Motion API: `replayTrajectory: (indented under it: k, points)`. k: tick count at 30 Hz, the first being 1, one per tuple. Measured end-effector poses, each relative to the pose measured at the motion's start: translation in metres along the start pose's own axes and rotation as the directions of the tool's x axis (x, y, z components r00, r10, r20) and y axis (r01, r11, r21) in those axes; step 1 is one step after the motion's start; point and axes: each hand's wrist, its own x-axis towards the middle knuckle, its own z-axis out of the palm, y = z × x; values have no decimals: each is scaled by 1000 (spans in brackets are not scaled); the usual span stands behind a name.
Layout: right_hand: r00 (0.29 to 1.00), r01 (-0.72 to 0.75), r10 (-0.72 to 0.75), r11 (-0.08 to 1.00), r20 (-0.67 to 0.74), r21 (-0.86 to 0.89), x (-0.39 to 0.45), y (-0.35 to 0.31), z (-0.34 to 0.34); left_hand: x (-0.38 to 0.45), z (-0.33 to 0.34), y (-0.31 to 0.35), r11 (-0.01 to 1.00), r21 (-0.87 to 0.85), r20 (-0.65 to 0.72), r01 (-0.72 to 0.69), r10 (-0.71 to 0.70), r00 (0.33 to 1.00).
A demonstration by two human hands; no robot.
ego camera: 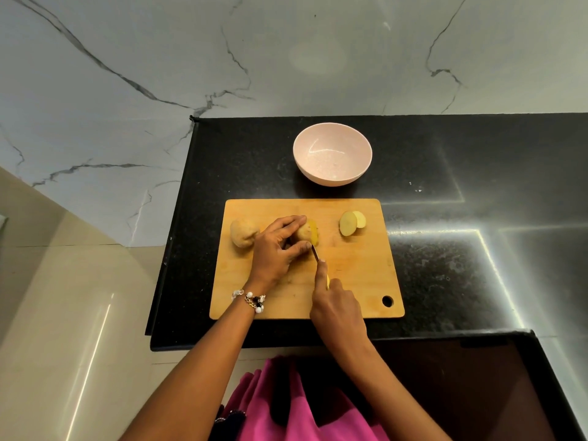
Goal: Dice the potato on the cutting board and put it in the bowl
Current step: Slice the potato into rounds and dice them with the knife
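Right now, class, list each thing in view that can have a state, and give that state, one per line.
Bowl: upright, empty.
Potato being cut: partly sliced, held by left hand.
Whole potato: uncut, at board's left.
Slices: two, lying overlapped.
Knife: gripped by right hand, blade at the potato.
Cutting board: flat on counter.
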Motion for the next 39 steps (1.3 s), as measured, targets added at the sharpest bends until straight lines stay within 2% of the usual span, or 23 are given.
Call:
replayTrajectory:
  k: [4, 7, 12, 15, 18, 20, 24, 30, 34, 39]
  points:
    - [999, -25, 24, 1000, 45, 19, 10, 9, -2, -1, 0, 1, 1000, -15, -9, 23, -23, 1000]
    - [996, -25, 13, 991, 89, 128, 19, 21, 0, -2, 0, 2, 1000, -10, -15, 30, -30, 999]
    - [998, -57, 53, 951, 21, 305, 33, 45, 2, -2, 0, 3, 999, 4, -17, 47, -47, 999]
    - [993, -56, 100, 864, -62, 501, 32, 49, -4, -2, -1, 4, 998, 3, -9, 67, -67, 998]
    - [984, -20, 121, 803, -130, 596, 25, 42, -20, -1, -3, 2, 996, -14, 11, 88, -88, 996]
    - [987, 29, 69, 806, -142, 592, 23, 34, -30, 0, -3, 1, 995, 2, 28, 95, -95, 995]
    - [999, 4, 23, 839, -42, 544, 20, 18, -37, 0, -3, 1, 996, 2, 29, 88, -88, 996]
    - [999, -35, 27, 953, 32, 302, 17, 8, -33, -1, -1, 0, 997, -11, 7, 83, -82, 997]
    - [999, -16, 10, 988, 41, 150, 21, -2, -35, -1, -1, 1, 999, 2, -5, 54, -54, 999]
    - [999, -8, 1, 991, 54, 136, 46, -8, -33, 0, 0, -1, 998, 55, -32, 0, 2, 999]
